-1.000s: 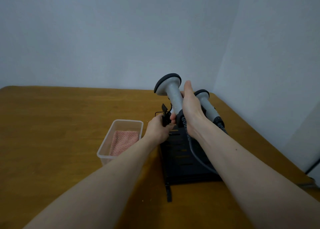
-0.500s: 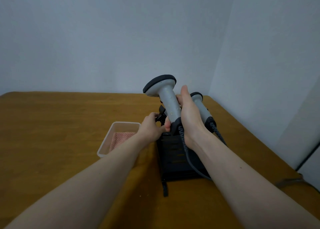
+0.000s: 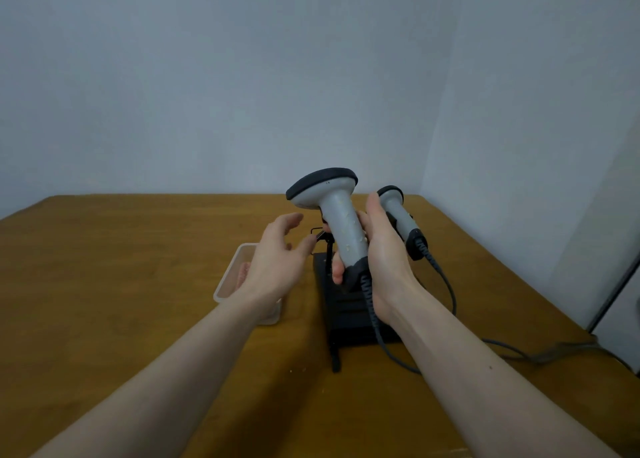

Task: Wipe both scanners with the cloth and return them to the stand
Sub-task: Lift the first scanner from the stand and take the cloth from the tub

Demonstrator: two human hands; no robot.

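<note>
Now my right hand [image 3: 382,253] is wrapped tight around the near scanner [image 3: 337,222], holding it up over the black stand [image 3: 349,305]. Small pale specks dot its grey grip. My left hand [image 3: 277,260] is loose and spread, holding nothing, just left of the stand. The other scanner [image 3: 398,215] sits farther back on the right, and I cannot tell what holds it up. The pink cloth [image 3: 242,272] lies in a clear tub [image 3: 225,286] on the bench [image 3: 104,284]. I can read no writing on anything.
</note>
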